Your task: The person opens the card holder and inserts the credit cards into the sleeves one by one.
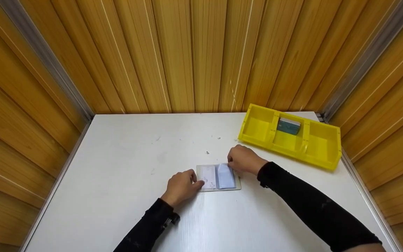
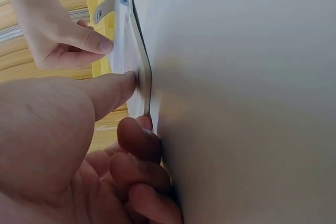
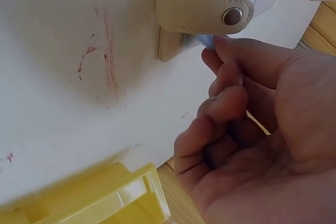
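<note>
A small card holder (image 1: 238,189) lies opened flat on the white table, with clear plastic sleeves inside. Its cream strap (image 3: 197,11) with a metal snap sticks out at the right side. At the left edge my left hand (image 1: 182,187) grips the holder, thumb (image 2: 118,90) on the inner face and fingers at the rim. My right hand (image 1: 245,159) pinches the upper corner of a bluish clear sleeve (image 1: 226,176) between thumb and forefinger. Its other fingers are curled. A whitish printed sheet (image 1: 208,177) shows on the left half.
At the back right stands a yellow three-compartment tray (image 1: 304,144). A dark green stack of cards or small box (image 1: 289,126) leans in its middle compartment. Wood-look panels (image 1: 205,56) wall the table (image 1: 124,157) at the back and sides. Small dark marks dot the tabletop.
</note>
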